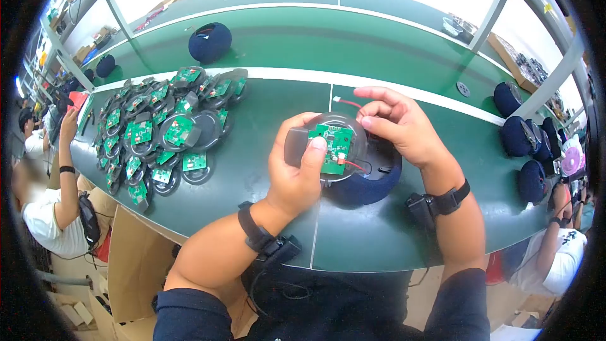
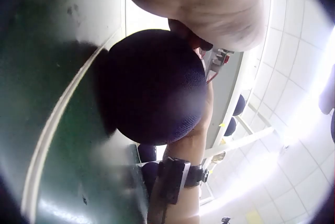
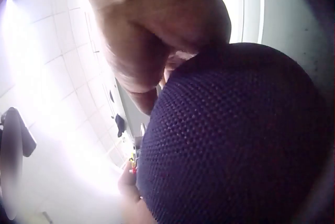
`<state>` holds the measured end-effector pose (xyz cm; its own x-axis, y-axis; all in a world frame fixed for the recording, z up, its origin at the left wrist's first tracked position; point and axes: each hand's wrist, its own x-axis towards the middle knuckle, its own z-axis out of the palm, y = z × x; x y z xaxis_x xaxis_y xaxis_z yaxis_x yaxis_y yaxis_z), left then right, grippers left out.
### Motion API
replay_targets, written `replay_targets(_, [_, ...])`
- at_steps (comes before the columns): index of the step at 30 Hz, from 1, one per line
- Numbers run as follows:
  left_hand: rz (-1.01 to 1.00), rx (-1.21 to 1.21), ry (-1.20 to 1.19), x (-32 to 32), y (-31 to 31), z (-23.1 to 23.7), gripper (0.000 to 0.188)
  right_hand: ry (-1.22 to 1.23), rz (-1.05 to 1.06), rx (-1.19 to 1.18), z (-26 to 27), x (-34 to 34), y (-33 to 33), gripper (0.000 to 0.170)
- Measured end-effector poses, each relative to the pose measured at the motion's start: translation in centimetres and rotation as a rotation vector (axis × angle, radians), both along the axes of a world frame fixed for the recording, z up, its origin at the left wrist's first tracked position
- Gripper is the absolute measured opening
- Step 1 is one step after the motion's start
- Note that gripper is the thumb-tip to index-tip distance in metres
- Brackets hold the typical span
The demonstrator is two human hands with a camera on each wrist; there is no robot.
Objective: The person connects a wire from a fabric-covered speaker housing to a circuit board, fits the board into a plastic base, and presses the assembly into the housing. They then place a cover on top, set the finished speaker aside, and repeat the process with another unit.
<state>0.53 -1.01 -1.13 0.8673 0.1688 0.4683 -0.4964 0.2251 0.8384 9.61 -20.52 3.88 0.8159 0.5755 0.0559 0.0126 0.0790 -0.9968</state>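
My left hand [image 1: 291,173] grips a dark round plastic base [image 1: 297,146], its thumb lying over the green circuit board [image 1: 339,142] mounted on it. Between thumb and finger of my right hand [image 1: 407,127] is a thin red wire [image 1: 351,103], with a small white connector [image 1: 337,99] at its free end. A navy fabric-covered round speaker shell [image 1: 372,186] stands on the table beneath both hands, partly hidden by the base. The wrist views show the shell's woven side [image 2: 152,88] close below the hands. A red and black lead [image 1: 358,165] runs from the board's lower edge.
Many similar bases with green boards lie in a heap [image 1: 180,131] at the left. One navy shell [image 1: 209,43] sits on the raised back ledge; several more [image 1: 517,136] stand at the right beside a pink fan [image 1: 572,160]. A grey disc [image 1: 463,89] lies back right. People sit at both sides.
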Motion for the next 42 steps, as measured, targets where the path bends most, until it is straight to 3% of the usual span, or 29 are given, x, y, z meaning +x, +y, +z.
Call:
replay_targets(5, [0.016, 0.010, 0.045, -0.1, -0.1, 0.0, 0.036, -0.116, -0.078, 0.031, -1.3, -0.1, -0.6, 0.021])
replay_targets(9, [0.065, 0.045, 0.019, 0.3, 0.0, 0.0, 0.035, -0.136, -0.073, 0.085, -0.7, -0.8, -0.3, 0.019])
replay_targets(12, [0.103, 0.084, 0.023, 0.1, 0.0, -0.1, 0.035, -0.162, -0.080, -0.019, -0.2, -1.4, -0.3, 0.017])
replay_targets(14, [0.117, 0.104, 0.060, -0.1, -0.1, 0.1, 0.036, -0.416, -0.073, -0.071, -0.2, -1.5, -0.3, 0.012])
replay_targets(15, [0.148, 0.122, 0.061, -0.1, -0.1, 0.2, 0.037, -0.407, -0.071, -0.062, 0.0, -1.6, -0.4, 0.012])
replay_targets(17, [0.182, 0.150, 0.068, -0.1, -0.3, 0.4, 0.037, -0.839, -0.098, -0.185, 0.2, -1.7, -0.5, 0.009])
replay_targets(23, [0.190, 0.108, 0.119, -0.2, -0.7, 0.5, 0.038, -0.872, -0.121, -0.164, -0.8, -2.1, 0.4, 0.009])
replay_targets(25, [0.096, -0.006, 0.056, -0.1, -0.5, 0.1, 0.036, -0.902, -0.120, -0.161, -0.9, -2.1, 0.4, 0.009])
replay_targets(36, [0.190, 0.129, 0.074, 0.0, -0.7, 0.0, 0.042, -0.898, -0.015, -0.175, -0.8, -1.8, -0.1, 0.005])
replay_targets(42, [0.220, 0.158, 0.070, 0.1, -0.8, 0.1, 0.042, -0.943, -0.064, -0.178, -1.1, -1.8, 0.0, 0.005])
